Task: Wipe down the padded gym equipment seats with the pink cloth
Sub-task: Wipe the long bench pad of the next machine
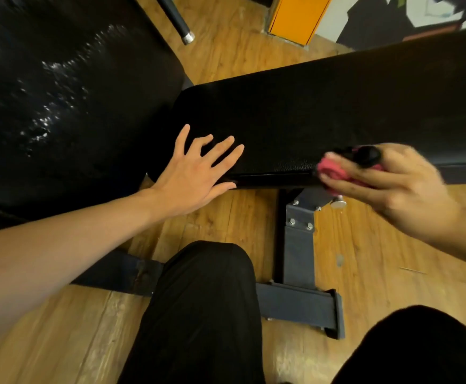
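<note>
A long black padded bench seat (pixel 323 106) runs from the centre to the right. My left hand (pixel 195 173) lies flat on its near left corner, fingers spread and straight. My right hand (pixel 387 184), blurred, grips a bunched pink cloth (pixel 334 171) against the seat's near edge; a dark object near my fingers cannot be made out. A second black pad (pixel 60 92), glistening with wet specks, fills the left side.
The bench's grey metal frame (pixel 299 245) and foot bar stand on the wooden floor (pixel 378 259) below the seat. My knees in black trousers (pixel 204 314) are at the bottom. A black bar end (pixel 179 23) and an orange panel (pixel 295 18) are at the top.
</note>
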`<action>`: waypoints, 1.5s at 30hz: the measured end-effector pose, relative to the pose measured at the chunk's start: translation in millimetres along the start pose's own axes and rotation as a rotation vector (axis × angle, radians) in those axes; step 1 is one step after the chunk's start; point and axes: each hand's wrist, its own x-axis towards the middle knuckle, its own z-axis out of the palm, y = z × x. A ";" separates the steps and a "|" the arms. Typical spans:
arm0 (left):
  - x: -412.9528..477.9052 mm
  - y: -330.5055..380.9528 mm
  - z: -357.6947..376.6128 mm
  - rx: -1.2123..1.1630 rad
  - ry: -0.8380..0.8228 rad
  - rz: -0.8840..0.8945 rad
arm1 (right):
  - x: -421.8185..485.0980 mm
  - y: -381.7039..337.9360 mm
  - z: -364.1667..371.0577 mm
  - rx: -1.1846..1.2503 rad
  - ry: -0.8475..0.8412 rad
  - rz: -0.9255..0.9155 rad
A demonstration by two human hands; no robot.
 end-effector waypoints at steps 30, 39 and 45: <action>0.0 -2.1 -10.3 0.027 -0.089 0.008 | 35.3 -20.5 -34.3 0.141 -0.020 0.250; -1.8 0.6 -10.1 0.006 -0.112 -0.012 | 105.8 -54.0 -17.5 0.478 0.040 0.739; -0.4 -0.9 -8.2 0.017 -0.091 0.005 | 84.0 -23.4 -20.0 0.437 0.052 0.642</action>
